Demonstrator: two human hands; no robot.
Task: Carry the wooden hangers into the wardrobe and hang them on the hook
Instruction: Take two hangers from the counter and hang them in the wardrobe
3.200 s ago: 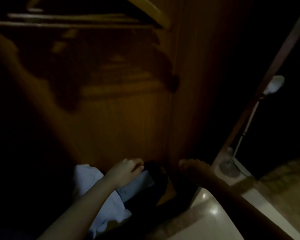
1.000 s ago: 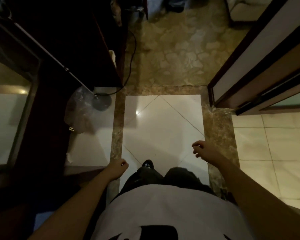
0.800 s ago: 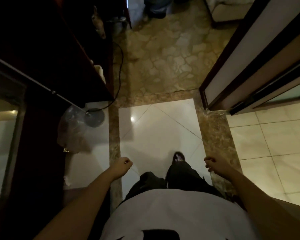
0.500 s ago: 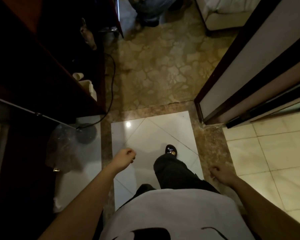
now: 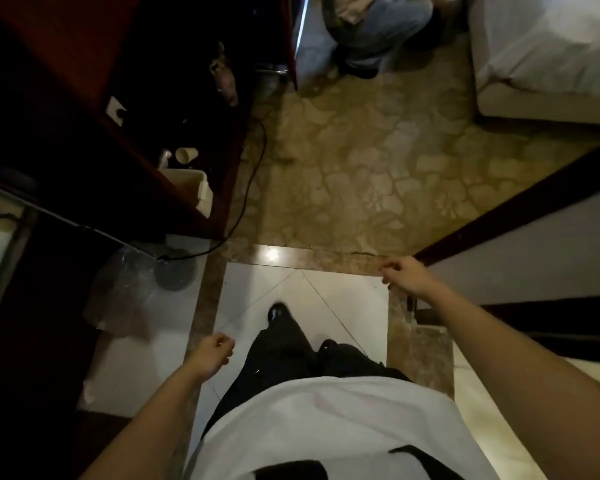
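No wooden hanger and no wardrobe hook shows in the head view; I look straight down at the floor. My left hand (image 5: 211,353) hangs low beside my left leg, fingers loosely curled, holding nothing. My right hand (image 5: 406,275) swings forward over the brown tile border near the door frame, fingers also loosely curled and empty. My dark trousers and a black shoe (image 5: 277,311) stand on the white floor tile (image 5: 343,313).
A dark wooden cabinet (image 5: 146,109) stands at left, with a lamp base (image 5: 175,273), its black cord (image 5: 253,178) and a plastic bag (image 5: 122,299) below it. Patterned carpet (image 5: 378,168) lies ahead. A crouching person (image 5: 378,26) and a bed (image 5: 548,53) are farther on. A door frame (image 5: 506,209) runs at right.
I have turned from the dark wardrobe interior and walked forward over the white tile towards the carpet. My right hand swung forward, my left hand swung back; both stay empty.
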